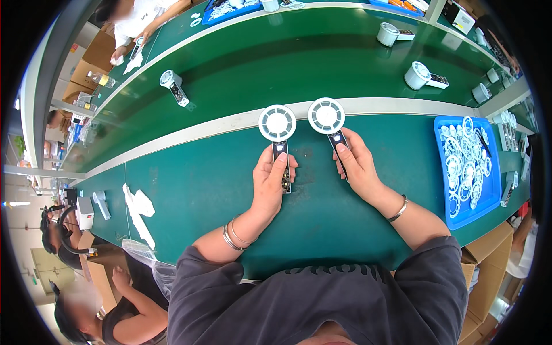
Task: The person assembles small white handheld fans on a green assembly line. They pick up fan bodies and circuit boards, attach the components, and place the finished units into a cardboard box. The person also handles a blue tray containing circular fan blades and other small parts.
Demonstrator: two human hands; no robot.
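Over the green bench I hold two white handheld fans side by side, their round slotted heads pointing away from me. My left hand (268,184) is closed round the handle of the left handheld fan (277,123), with the thumb lying along it. The right handheld fan (326,116) leans slightly left, its handle gripped by my right hand (360,167), thumb on top. Both handles are uncovered on the upper side, and dark circuit boards show there. The two heads are close together but apart. Part of each handle is hidden by my fingers.
A blue tray (499,201) of white ring-shaped parts lies at the right. Beyond a pale rail (230,122), more fan units, including one fan (174,86), rest on a green surface. A white cloth (139,210) lies left. Cardboard boxes (489,270) stand lower right; other people work around.
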